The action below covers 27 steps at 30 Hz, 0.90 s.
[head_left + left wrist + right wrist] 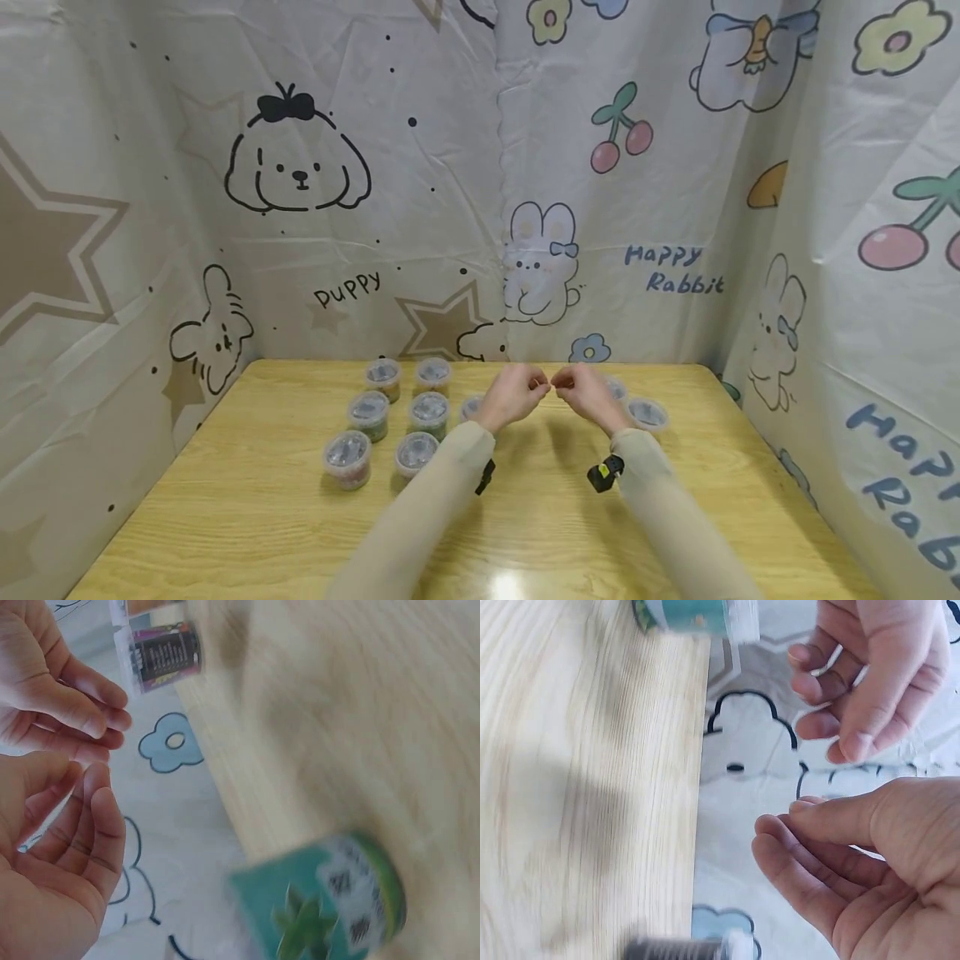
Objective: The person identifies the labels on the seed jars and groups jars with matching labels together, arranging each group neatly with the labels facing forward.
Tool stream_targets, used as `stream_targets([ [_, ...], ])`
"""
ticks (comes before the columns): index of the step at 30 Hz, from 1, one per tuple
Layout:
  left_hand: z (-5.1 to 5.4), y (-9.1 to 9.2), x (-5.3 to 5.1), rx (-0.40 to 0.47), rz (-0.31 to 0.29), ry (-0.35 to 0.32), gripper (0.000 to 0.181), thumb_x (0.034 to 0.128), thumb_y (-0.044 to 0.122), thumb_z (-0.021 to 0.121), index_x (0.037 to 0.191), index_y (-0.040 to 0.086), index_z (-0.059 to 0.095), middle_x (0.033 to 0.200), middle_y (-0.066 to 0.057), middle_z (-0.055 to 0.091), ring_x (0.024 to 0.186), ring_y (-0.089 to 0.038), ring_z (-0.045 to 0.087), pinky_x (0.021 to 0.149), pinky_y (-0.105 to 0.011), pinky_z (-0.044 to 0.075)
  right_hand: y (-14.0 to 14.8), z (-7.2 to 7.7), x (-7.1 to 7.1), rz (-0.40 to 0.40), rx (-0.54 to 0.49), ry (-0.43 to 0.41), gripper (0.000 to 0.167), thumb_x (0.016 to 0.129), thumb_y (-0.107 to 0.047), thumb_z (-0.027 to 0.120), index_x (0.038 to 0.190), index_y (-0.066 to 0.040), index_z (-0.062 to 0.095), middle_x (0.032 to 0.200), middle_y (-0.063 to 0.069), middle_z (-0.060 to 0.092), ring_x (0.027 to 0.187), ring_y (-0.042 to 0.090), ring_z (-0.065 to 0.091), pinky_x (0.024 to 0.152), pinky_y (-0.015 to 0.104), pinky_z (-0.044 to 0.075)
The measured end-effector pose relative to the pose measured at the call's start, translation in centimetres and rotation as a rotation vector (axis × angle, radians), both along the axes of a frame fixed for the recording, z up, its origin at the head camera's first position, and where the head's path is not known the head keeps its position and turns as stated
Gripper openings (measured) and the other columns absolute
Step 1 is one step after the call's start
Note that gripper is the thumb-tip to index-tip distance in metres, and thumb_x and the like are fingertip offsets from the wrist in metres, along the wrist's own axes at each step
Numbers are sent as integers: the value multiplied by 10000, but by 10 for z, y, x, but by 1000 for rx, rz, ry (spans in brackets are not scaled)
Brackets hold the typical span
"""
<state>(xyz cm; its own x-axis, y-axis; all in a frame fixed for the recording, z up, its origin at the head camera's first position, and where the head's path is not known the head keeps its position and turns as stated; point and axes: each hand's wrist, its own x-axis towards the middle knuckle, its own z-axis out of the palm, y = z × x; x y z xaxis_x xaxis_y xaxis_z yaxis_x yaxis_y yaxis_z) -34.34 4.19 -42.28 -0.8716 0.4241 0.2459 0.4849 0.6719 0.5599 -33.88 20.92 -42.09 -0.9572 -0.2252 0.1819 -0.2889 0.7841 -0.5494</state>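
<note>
My left hand [517, 392] and right hand [577, 390] are raised above the far part of the table, fingertips close together. In the left wrist view, the left hand [64, 847] has bent fingers with the thumb near them. The right hand [847, 862] brings thumb and index fingertip together in the right wrist view. Whether either holds something thin or clear cannot be made out. A teal tub with a plant picture [292, 907] stands near the left hand. Beyond the right hand is a tub with a dark label [166, 656].
Several clear-lidded tubs [430, 410] stand in rows on the left of the wooden table [247, 500]. Another lidded tub [647, 413] is right of the right hand. A printed cloth [450, 167] hangs behind the table and along both sides.
</note>
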Motion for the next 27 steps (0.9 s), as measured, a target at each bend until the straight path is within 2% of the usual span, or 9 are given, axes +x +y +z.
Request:
stream_targets([
  [3,-6,8,-1,-11,-11,27,140,973,209,620,971,138,740,863,24,715,711,-72,612,618,-213,487,14,1,1,-15,30,30,190,908,18,609,1065,46,712,1056,200,709,976,337,668,837,465,553],
  [9,-20,24,-1,-138,-45,106,196,984,229,604,1109,135,721,1003,15,733,862,-95,662,739,-225,529,43,-1,2,-106,83,20,196,922,15,587,1072,30,711,1078,198,699,994,333,650,854,479,538],
  [14,-32,35,3,-195,-59,86,294,983,240,611,1256,138,652,1168,-32,709,1015,-141,672,844,-273,547,65,-2,5,-167,59,-10,225,936,29,553,1117,63,681,1121,233,675,1013,349,643,849,481,541],
  [17,-37,40,4,-220,-54,86,368,984,256,610,1337,154,588,1256,-36,673,1093,-168,658,911,-306,536,75,-3,6,-180,68,12,243,933,41,533,1130,79,671,1129,253,669,1022,370,642,863,502,534],
  [22,-40,48,6,-250,-49,43,510,989,297,598,1465,189,447,1383,-38,589,1237,-202,584,1040,-345,469,85,-5,6,-222,98,8,250,930,40,534,1139,79,666,1174,271,651,1082,411,616,916,544,501],
  [27,-40,57,10,-255,-53,-10,604,978,293,616,1518,208,358,1470,-51,502,1314,-200,519,1077,-348,436,88,-9,2,-248,98,-27,234,952,1,547,1139,72,668,1176,268,651,1069,396,620,901,534,506],
])
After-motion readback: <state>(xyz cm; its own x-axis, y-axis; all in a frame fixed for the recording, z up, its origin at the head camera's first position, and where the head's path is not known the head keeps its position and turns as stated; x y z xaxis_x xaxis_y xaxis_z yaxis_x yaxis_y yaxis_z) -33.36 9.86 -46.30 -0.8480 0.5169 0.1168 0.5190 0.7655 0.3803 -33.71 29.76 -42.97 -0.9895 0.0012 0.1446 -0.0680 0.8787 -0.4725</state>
